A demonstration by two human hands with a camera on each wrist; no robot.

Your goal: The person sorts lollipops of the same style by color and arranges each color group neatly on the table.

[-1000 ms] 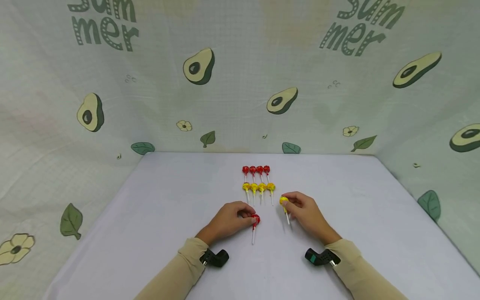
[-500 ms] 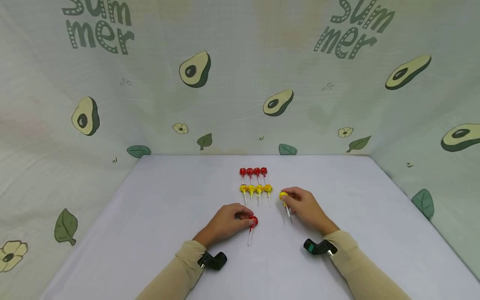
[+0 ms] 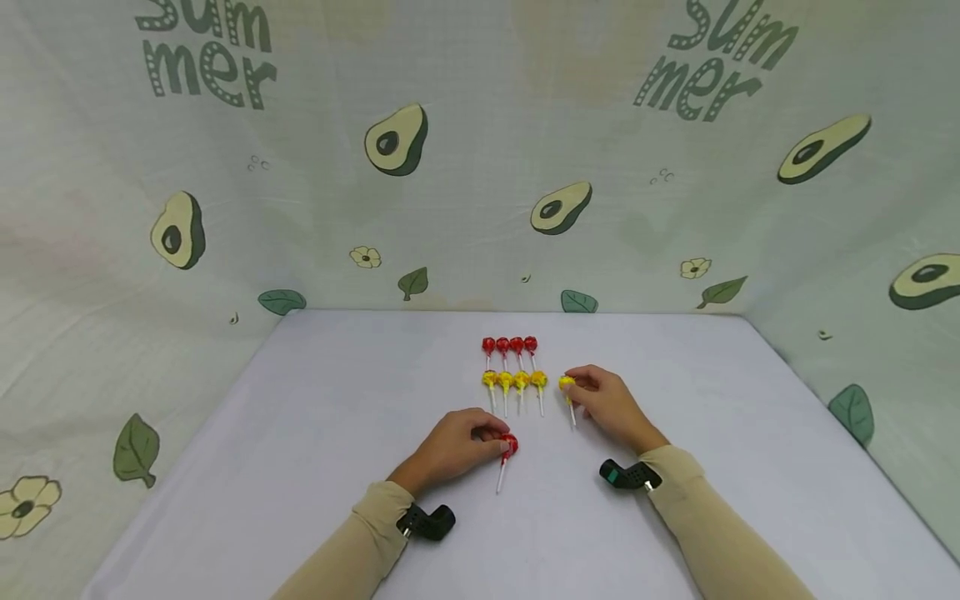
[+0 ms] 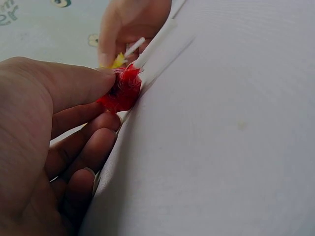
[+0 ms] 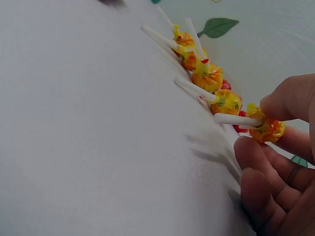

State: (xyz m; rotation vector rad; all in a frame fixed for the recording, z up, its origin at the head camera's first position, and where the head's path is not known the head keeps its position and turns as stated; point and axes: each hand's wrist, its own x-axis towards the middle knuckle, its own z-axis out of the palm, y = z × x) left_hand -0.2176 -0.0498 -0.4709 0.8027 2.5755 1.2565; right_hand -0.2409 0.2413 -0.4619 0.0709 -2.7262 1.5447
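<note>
In the head view my left hand point(image 3: 459, 442) pinches a red lollipop point(image 3: 510, 444) by its wrapped head, the white stick pointing toward me. The left wrist view shows the thumb on the red wrapper point(image 4: 125, 91). My right hand point(image 3: 609, 404) pinches a yellow lollipop point(image 3: 567, 383), just right of a row of yellow lollipops point(image 3: 522, 380). In the right wrist view the held yellow lollipop point(image 5: 266, 128) sits between thumb and fingers, its stick pointing left. Behind the yellow row lies a row of red lollipops point(image 3: 517, 344), their sticks reaching toward the yellow heads.
The lollipops lie on a white-covered table point(image 3: 337, 392). A pale cloth backdrop point(image 3: 465, 208) printed with avocados and leaves rises behind the table and at both sides. Each wrist wears a black camera point(image 3: 427, 522).
My right hand has moved slightly away from me with the yellow lollipop, beside the end of the yellow row. My left hand stays nearly still; the red lollipop's stick has tilted a little leftward.
</note>
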